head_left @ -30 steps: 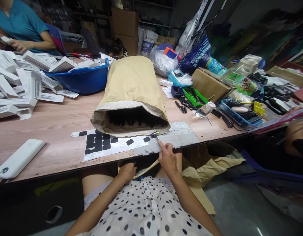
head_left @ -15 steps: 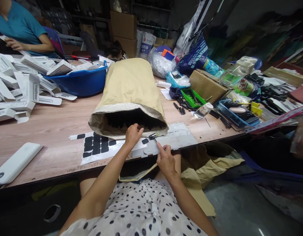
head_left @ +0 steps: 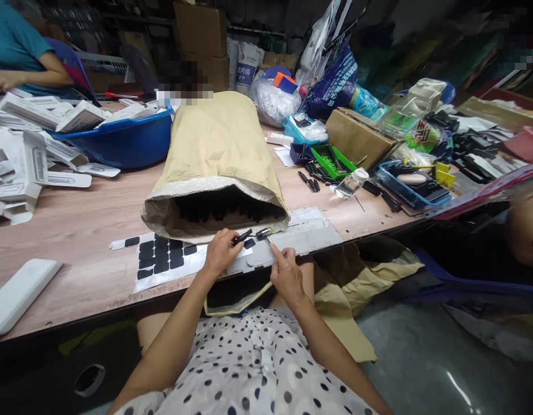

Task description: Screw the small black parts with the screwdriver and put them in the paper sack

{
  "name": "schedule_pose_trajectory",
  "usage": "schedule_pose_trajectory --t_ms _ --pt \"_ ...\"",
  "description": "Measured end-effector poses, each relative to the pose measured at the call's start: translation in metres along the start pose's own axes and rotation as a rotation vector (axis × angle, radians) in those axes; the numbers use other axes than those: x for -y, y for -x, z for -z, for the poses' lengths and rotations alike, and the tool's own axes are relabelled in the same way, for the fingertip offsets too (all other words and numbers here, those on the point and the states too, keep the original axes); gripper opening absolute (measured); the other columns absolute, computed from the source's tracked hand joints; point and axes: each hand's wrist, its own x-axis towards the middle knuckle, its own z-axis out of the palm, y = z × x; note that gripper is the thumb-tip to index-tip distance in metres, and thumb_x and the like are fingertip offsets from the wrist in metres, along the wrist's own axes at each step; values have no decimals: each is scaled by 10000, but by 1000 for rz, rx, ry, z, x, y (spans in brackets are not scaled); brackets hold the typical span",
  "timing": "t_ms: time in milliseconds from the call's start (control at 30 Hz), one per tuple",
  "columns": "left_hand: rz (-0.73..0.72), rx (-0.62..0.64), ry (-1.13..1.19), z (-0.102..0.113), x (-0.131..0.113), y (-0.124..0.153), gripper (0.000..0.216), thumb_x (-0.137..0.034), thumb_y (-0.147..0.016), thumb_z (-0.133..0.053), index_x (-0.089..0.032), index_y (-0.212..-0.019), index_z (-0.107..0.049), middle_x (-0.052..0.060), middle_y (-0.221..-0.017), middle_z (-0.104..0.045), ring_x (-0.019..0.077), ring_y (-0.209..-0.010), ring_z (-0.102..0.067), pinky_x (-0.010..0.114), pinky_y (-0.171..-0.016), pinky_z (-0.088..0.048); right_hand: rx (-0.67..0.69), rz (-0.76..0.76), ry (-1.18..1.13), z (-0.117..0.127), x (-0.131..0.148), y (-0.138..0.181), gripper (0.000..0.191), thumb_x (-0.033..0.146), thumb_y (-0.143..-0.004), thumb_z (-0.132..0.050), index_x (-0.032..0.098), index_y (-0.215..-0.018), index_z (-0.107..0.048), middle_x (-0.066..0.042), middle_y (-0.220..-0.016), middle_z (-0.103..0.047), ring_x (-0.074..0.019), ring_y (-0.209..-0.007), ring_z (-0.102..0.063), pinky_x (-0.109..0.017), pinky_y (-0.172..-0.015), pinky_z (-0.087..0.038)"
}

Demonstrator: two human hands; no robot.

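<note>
My left hand is closed on a small black stick-shaped piece in front of the sack's mouth. Between the fingers of my right hand is the handle of a small hammer, its head over a grey board at the table edge. A tan paper sack lies on its side, its mouth towards me and dark pieces inside. Below the mouth is a white sheet with black rounded stickers; one black sticker lies on the board near the hammer.
On the left are a blue basin and many white boxes, with a white oblong device nearer me. To the right are a green tray, a clear jar and a blue tray. A co-worker's arm shows at far left.
My left hand has come out from the sack's mouth and now holds the black piece beside the hammer head. My right hand still grips the hammer. The view has shifted slightly.
</note>
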Motion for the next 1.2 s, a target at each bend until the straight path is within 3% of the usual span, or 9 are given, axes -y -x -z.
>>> schedule_pose_trajectory --t_ms 200,433,633,967,1200 --pt "-100 -21 48 -13 9 19 134 -229 -810 -675 -231 -938 -715 24 -837 -645 218 -851 -590 353 -803 -490 -60 -9 -292 1 -15 -6 440 174 -863 -497 205 -1257 -690 -72 -953 -586 -192 -873 -609 -315 -816 -564" --pt "-75 -34 82 -16 11 16 83 -220 -801 -689 -227 -883 -704 17 -823 -634 213 -843 -575 348 -792 -475 -43 112 -481 16 -3 6 423 259 -971 -439 216 -1354 -612 -103 -1167 -685 -204 -1088 -628 -358 -969 -535" --pt "-69 -25 89 -17 9 16 77 -227 -810 -685 -234 -881 -715 10 -795 -608 205 -827 -562 344 -792 -467 90 228 -513 17 16 15 435 209 -987 -404 209 -1381 -590 -87 -1114 -705 -174 -1032 -656 -310 -931 -551" --pt "-66 -20 82 -18 7 15 60 -231 -814 -685 -233 -867 -714 9 -789 -594 204 -824 -553 343 -787 -458 94 230 -484 16 18 13 451 201 -988 -399 241 -1396 -587 -69 -1010 -692 -176 -925 -645 -297 -852 -559" --pt "-53 -19 98 -17 6 16 75 -196 -803 -676 -235 -857 -710 4 -776 -585 202 -815 -547 342 -787 -460 91 253 -557 20 29 14 439 214 -997 -415 255 -1400 -583 -71 -1081 -695 -173 -993 -650 -301 -906 -550"
